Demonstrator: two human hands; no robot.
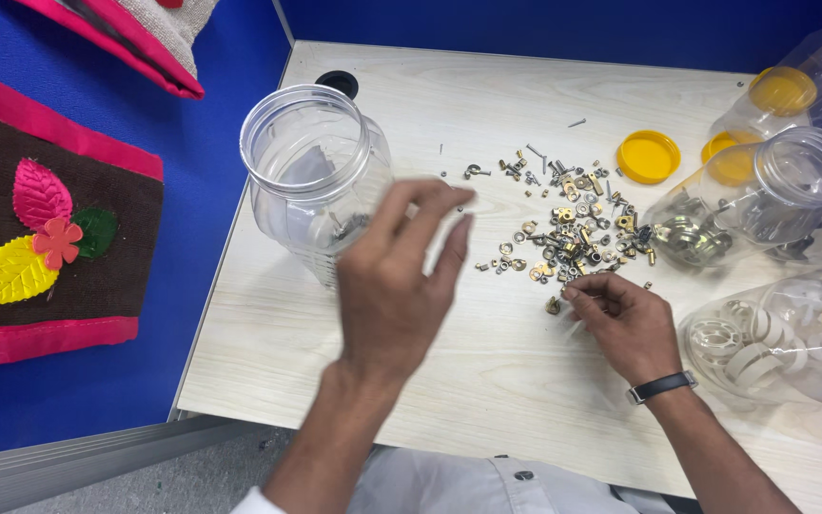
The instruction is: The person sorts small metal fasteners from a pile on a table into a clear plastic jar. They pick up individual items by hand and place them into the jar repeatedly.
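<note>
left hand (394,286) raised beside open clear jar (314,176), blurred, grip cannot be told | right hand (625,319) curled at edge of small metal parts (568,224), hold unclear

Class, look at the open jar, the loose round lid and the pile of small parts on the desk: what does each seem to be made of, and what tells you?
Open jar: clear, glossy plastic by its look; you see through its ribbed wall.
Loose lid: opaque yellow plastic, smooth, probably moulded.
Small parts: likely metal, with grey and brassy glints.
</note>
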